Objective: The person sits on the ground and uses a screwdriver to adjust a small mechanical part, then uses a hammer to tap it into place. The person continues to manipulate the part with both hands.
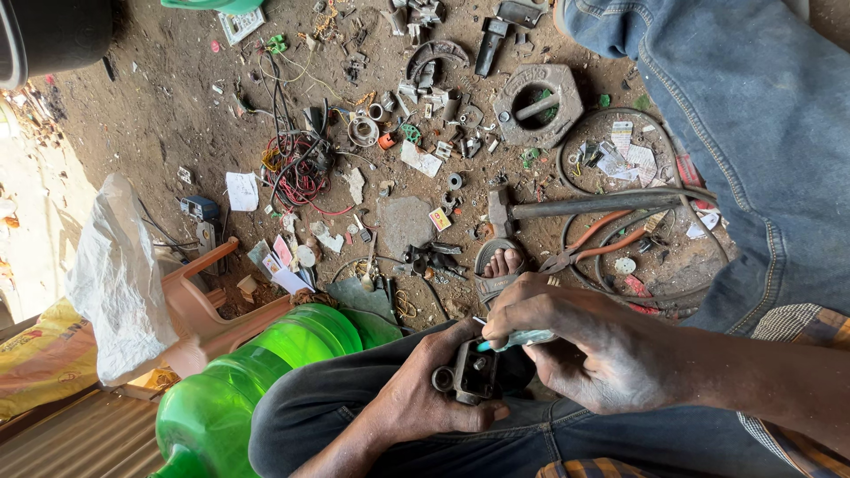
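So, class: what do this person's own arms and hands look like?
Both hands are bare: the left hand and the right hand wear no gloves, and no ring, watch or bracelet shows. The forearms are uncovered. The right arm has a checked sleeve in brown, white and dark lines; the left arm's sleeve is out of view.

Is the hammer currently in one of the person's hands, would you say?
No, the hammer lies on the dirt ground, while the hands hold a small metal part and a thin tool.
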